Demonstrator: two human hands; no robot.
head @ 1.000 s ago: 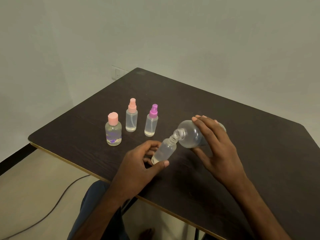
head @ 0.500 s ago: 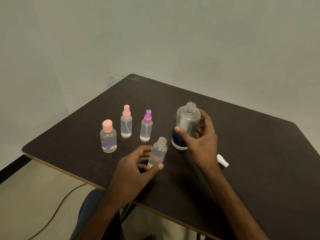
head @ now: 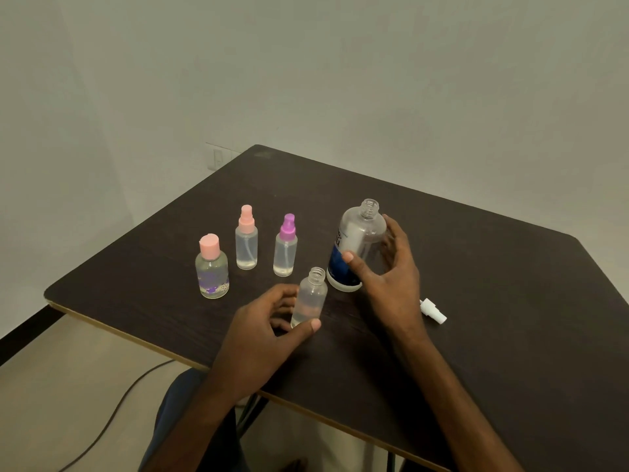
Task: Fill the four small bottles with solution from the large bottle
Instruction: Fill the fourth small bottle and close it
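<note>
A small clear bottle (head: pixel 311 294) without a cap stands upright on the dark table (head: pixel 493 267), with a little liquid at its bottom. My left hand (head: pixel 262 338) holds it low down between thumb and fingers. Just right of it the large clear bottle (head: pixel 360 233) with a blue label stands upright, also uncapped. My right hand (head: pixel 391 284) wraps around it, thumb on the front and fingers behind. Three capped small bottles stand in a row to the left: a pink flat-cap bottle (head: pixel 211 270), a pink spray bottle (head: pixel 246 243) and a purple spray bottle (head: pixel 286 250).
A white spray cap (head: pixel 433 311) lies on the table right of my right wrist. The table's front edge runs diagonally below my hands. A cable (head: pixel 112 413) lies on the floor at the lower left, and a wall outlet (head: pixel 218 157) sits behind the table's far corner.
The large bottle went from tilted over the small bottle's mouth to upright on the table. The small bottle was also set upright. My right hand's fingers have loosened slightly.
</note>
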